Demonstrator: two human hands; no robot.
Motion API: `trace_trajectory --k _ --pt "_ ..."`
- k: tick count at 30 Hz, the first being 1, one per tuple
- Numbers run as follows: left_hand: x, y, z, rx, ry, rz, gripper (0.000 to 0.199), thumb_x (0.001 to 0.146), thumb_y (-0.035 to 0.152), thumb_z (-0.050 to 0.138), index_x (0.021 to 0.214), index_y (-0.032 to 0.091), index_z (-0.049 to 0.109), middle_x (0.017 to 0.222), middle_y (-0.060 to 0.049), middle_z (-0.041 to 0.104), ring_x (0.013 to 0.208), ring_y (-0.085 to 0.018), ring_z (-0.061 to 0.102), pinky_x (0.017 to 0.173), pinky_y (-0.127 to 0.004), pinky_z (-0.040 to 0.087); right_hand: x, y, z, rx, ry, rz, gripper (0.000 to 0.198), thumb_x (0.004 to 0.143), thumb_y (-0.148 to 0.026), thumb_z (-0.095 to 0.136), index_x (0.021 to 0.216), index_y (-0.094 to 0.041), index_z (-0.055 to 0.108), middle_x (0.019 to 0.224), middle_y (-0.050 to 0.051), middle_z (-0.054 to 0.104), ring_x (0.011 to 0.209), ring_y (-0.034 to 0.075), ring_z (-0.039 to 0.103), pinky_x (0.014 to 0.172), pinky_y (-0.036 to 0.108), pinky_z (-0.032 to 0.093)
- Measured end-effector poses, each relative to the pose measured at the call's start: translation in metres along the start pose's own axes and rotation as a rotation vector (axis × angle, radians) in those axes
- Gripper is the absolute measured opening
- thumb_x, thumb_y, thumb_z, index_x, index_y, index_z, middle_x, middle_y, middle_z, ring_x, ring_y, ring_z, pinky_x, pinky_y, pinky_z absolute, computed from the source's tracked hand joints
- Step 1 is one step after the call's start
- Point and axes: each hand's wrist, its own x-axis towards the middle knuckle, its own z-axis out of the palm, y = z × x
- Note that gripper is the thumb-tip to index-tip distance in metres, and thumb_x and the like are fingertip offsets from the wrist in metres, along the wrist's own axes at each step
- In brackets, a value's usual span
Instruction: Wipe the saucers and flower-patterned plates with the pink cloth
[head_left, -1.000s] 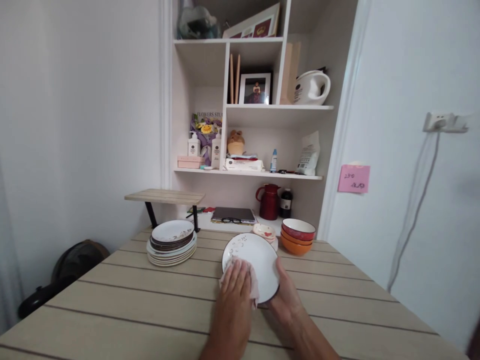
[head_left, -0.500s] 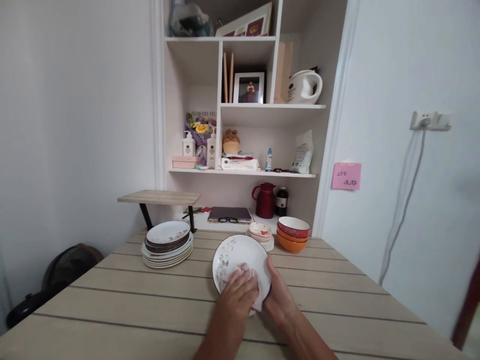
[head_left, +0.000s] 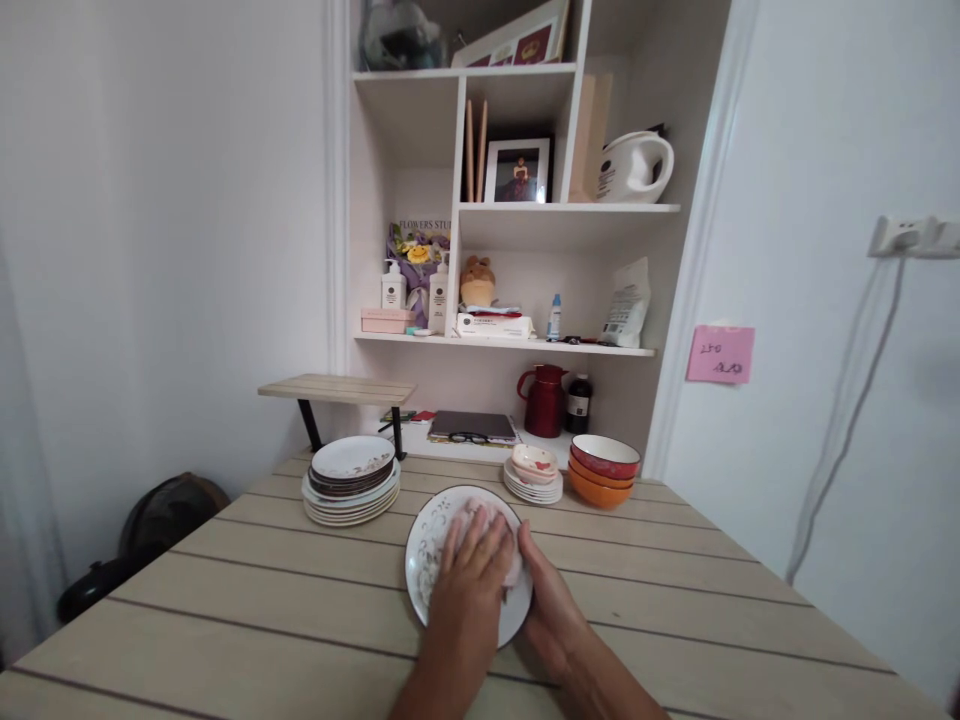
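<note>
A white plate point(head_left: 446, 510) with a dark rim and a grey floral pattern is tilted up in front of me, above the table. My right hand point(head_left: 551, 600) grips it by its right edge, thumb along the rim and the other fingers behind. My left hand point(head_left: 474, 565) lies over a pale pink cloth point(head_left: 515, 572), its slightly spread fingers pressing it against the plate's face. Much of the cloth is hidden under that hand.
On the slatted table point(head_left: 300, 610), a stack of plates point(head_left: 352, 480) stands left, beside a small raised shelf point(head_left: 337, 388). Small dishes point(head_left: 534, 475) and stacked red and orange bowls point(head_left: 604, 472) are at the back right. Behind, a shelf unit holds a red jug point(head_left: 544, 402) and a laptop point(head_left: 472, 426).
The plate has come lower and slightly left. My left hand has slid the cloth up the plate toward its upper part. The camera view has shifted slightly left.
</note>
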Motion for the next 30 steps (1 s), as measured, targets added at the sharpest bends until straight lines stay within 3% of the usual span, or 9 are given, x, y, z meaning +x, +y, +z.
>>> trace_trajectory --k 4,7,12,15,21,26,30 --pt "-0.001 0.006 0.003 -0.141 -0.074 0.192 0.048 0.083 0.012 0.052 0.129 0.027 0.055 0.139 0.002 0.055 0.139 -0.019 0.035 0.118 -0.044 0.026 0.003 -0.015 -0.015 0.007 0.042 -0.002 0.055 0.080 -0.059 0.061 0.102 -0.009 0.071 0.093 0.013 0.076 0.095 0.026 0.070 0.101 0.041 0.044" --pt "-0.002 0.006 0.003 -0.176 -0.088 0.213 0.041 0.085 0.013 0.053 0.123 0.027 0.059 0.134 0.003 0.060 0.136 -0.019 0.040 0.116 -0.045 0.028 0.004 -0.030 -0.024 0.040 0.033 -0.018 0.060 0.079 -0.060 0.060 0.105 -0.007 0.070 0.095 0.016 0.075 0.102 0.030 0.067 0.102 0.046 0.043" --pt "-0.004 -0.001 -0.002 -0.091 -0.091 0.021 0.049 0.083 0.007 0.050 0.128 0.025 0.056 0.134 0.001 0.059 0.132 -0.020 0.046 0.114 -0.048 0.033 0.005 -0.047 -0.032 0.052 0.068 -0.165 0.057 0.079 -0.058 0.060 0.114 -0.013 0.068 0.115 0.015 0.071 0.121 0.032 0.056 0.107 0.051 0.036" --pt "-0.007 -0.005 -0.001 -0.033 -0.052 -0.095 0.050 0.081 0.008 0.050 0.129 0.022 0.056 0.138 -0.001 0.056 0.133 -0.022 0.045 0.114 -0.048 0.033 0.005 -0.046 -0.030 0.063 0.113 -0.206 0.054 0.080 -0.056 0.060 0.116 -0.016 0.067 0.115 0.013 0.072 0.122 0.031 0.056 0.107 0.051 0.036" --pt "-0.015 -0.015 0.016 0.020 0.003 -0.194 0.063 0.080 0.004 0.045 0.141 0.018 0.043 0.144 -0.005 0.049 0.136 -0.021 0.040 0.114 -0.045 0.033 0.002 -0.029 -0.018 -0.010 0.122 -0.090 0.058 0.080 -0.054 0.063 0.121 -0.013 0.063 0.113 0.015 0.072 0.118 0.031 0.059 0.102 0.050 0.041" --pt "-0.016 -0.015 0.021 0.025 -0.021 -0.293 0.061 0.085 0.008 0.043 0.146 0.014 0.034 0.149 -0.011 0.041 0.140 -0.025 0.033 0.110 -0.047 0.037 0.000 -0.017 -0.009 -0.068 0.087 -0.084 0.053 0.082 -0.049 0.062 0.119 -0.011 0.064 0.111 0.014 0.073 0.115 0.029 0.062 0.103 0.045 0.043" --pt "-0.012 -0.005 0.010 -0.045 -0.098 -0.202 0.070 0.086 0.014 0.049 0.150 0.014 0.021 0.155 -0.012 0.027 0.144 -0.028 0.023 0.112 -0.049 0.035 0.000 -0.013 -0.007 -0.049 0.040 -0.050 0.053 0.085 -0.049 0.058 0.121 -0.010 0.064 0.113 0.013 0.073 0.115 0.027 0.062 0.104 0.041 0.042"
